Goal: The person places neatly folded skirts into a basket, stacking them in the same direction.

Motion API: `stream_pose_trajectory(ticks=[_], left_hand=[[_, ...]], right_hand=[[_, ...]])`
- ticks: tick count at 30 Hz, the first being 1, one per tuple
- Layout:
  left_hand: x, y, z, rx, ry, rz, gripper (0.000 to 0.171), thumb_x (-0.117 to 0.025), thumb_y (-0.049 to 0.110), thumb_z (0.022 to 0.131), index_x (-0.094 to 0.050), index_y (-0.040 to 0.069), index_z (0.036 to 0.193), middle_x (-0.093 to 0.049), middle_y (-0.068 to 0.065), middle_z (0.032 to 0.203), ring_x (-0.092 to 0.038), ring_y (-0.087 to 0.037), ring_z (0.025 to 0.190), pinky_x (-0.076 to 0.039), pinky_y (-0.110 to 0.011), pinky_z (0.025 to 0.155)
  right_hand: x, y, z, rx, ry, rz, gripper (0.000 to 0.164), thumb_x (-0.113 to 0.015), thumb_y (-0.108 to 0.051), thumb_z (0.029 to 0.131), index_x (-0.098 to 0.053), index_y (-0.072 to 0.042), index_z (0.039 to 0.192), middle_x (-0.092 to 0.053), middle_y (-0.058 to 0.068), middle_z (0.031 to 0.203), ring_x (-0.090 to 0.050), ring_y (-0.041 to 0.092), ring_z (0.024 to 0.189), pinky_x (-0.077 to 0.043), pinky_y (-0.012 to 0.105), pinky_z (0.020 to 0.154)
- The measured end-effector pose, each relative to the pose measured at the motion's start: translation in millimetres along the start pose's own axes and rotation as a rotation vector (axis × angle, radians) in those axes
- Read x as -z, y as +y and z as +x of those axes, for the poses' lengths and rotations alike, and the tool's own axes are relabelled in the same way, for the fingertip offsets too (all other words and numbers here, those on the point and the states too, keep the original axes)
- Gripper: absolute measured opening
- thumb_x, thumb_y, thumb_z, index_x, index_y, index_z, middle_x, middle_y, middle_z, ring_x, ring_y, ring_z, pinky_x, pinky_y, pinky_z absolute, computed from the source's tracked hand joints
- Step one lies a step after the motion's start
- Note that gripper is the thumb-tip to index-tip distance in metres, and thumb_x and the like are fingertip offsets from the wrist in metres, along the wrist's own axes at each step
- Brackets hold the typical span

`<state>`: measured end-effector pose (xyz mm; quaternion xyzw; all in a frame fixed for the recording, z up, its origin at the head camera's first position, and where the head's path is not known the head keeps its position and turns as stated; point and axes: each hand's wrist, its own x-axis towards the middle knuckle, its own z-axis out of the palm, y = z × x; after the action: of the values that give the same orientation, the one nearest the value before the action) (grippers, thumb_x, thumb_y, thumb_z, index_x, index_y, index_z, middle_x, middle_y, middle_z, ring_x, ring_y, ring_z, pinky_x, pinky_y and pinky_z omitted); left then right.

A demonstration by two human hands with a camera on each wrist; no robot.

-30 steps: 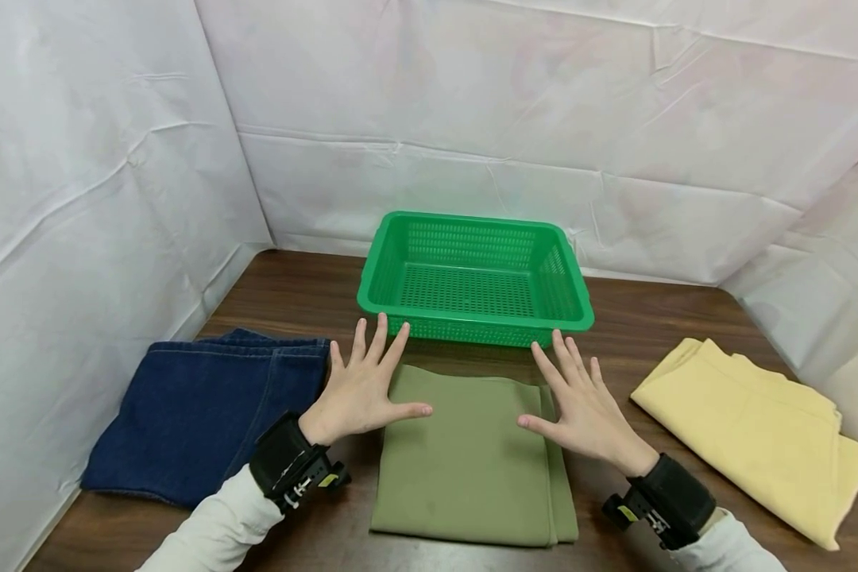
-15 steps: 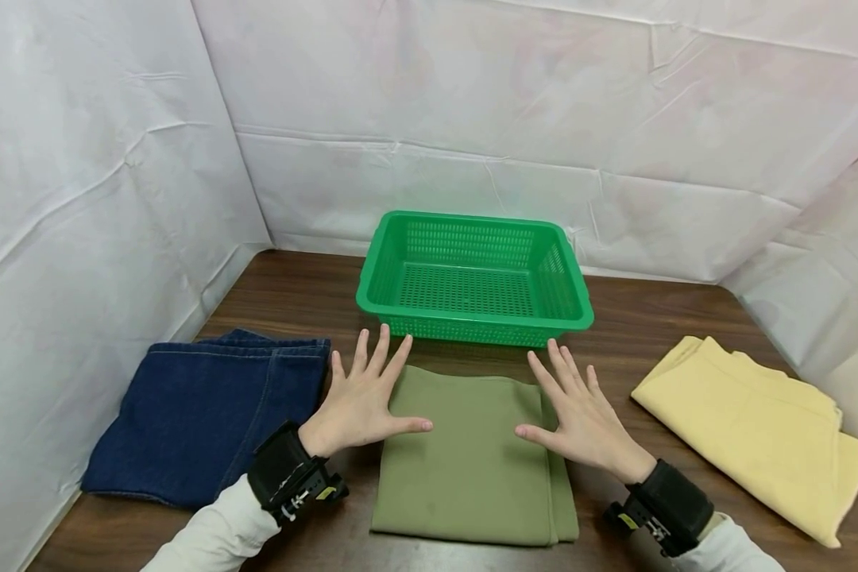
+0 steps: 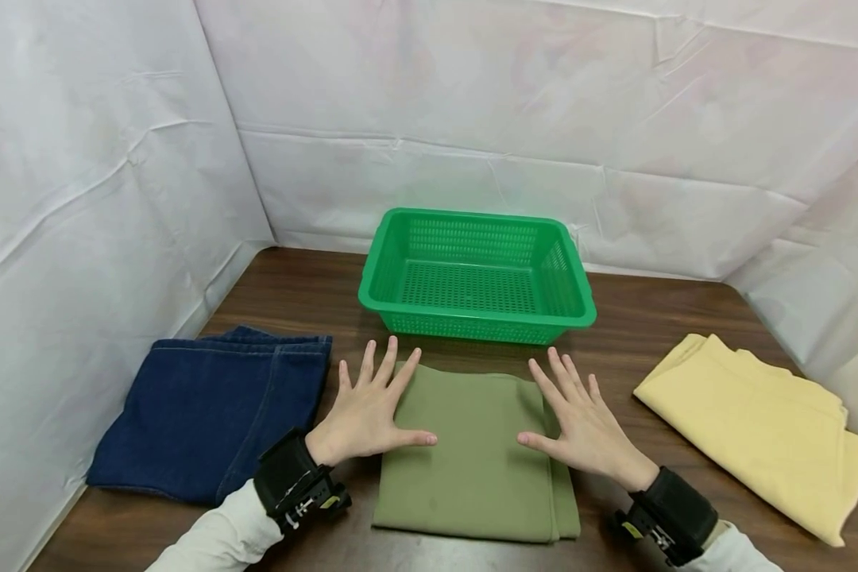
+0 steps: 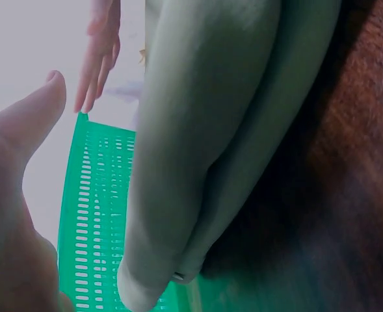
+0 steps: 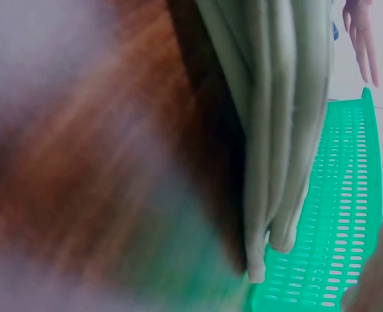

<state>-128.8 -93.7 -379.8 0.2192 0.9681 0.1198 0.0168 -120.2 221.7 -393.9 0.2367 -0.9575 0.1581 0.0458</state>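
Folded olive-green cloth (image 3: 475, 469) lies flat in the middle of the table, its stacked layers showing from the side in both wrist views. My left hand (image 3: 365, 417) spreads its fingers over the cloth's left edge, thumb pointing inward. Across from it, my right hand (image 3: 582, 425) is spread the same way over the right edge. Neither hand grips anything. In the left wrist view the thumb (image 4: 38, 110) stands beside the folded layers (image 4: 204, 130). Just beyond the fingertips sits a green plastic basket (image 3: 475, 326) with perforated walls and nothing inside.
Folded dark blue denim (image 3: 200, 413) lies on the left of the brown wooden table (image 3: 279, 286). On the right is a folded pale yellow cloth (image 3: 751, 429) with uneven edges. White sheeting (image 3: 472, 95) walls the table at the back and both sides.
Both hands have drawn back slightly toward the body, away from the basket, fingers still spread. The cloths and the basket stay in place.
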Motion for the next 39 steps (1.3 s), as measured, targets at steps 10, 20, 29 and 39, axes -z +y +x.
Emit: stream_pose_trajectory(ticks=[10, 20, 29, 39], left_hand=[[-3.0, 0.0, -3.8, 0.01, -0.021, 0.035, 0.106, -0.043, 0.083, 0.065, 0.0, 0.029, 0.146, 0.003, -0.012, 0.152, 0.006, -0.04, 0.136, -0.003, -0.07, 0.099], [-8.2, -2.2, -10.7, 0.01, -0.027, -0.003, 0.104, -0.045, 0.082, 0.065, -0.008, 0.029, 0.147, -0.001, -0.012, 0.152, 0.001, -0.041, 0.136, -0.005, -0.071, 0.097], [-7.5, -0.9, -14.5, 0.011, -0.05, -0.013, 0.105, -0.047, 0.081, 0.065, -0.009, 0.028, 0.147, -0.004, -0.013, 0.152, 0.001, -0.04, 0.136, -0.005, -0.071, 0.097], [-13.8, 1.1, -19.9, 0.009, -0.059, -0.028, 0.105, -0.047, 0.082, 0.064, -0.011, 0.028, 0.147, -0.004, -0.012, 0.152, -0.001, -0.04, 0.136, -0.005, -0.072, 0.096]], right_hand=[[-9.2, -1.6, -9.6, -0.009, -0.018, 0.002, 0.092, -0.062, -0.056, 0.077, -0.015, -0.019, 0.147, 0.001, 0.011, 0.152, -0.005, 0.035, 0.138, -0.013, 0.066, 0.099], [-14.8, -2.2, -15.0, -0.018, -0.024, 0.009, 0.09, -0.06, -0.057, 0.078, -0.018, -0.018, 0.146, -0.003, 0.013, 0.152, -0.011, 0.04, 0.136, -0.015, 0.066, 0.098], [-14.8, -5.4, -20.1, -0.015, -0.077, 0.06, 0.089, -0.06, -0.058, 0.077, -0.021, -0.016, 0.146, -0.009, 0.021, 0.15, -0.012, 0.043, 0.134, -0.014, 0.069, 0.096], [-17.8, -11.1, -28.1, -0.054, -0.166, 0.198, 0.086, -0.06, -0.053, 0.08, -0.021, -0.014, 0.146, -0.008, 0.025, 0.148, -0.01, 0.047, 0.133, -0.015, 0.073, 0.092]])
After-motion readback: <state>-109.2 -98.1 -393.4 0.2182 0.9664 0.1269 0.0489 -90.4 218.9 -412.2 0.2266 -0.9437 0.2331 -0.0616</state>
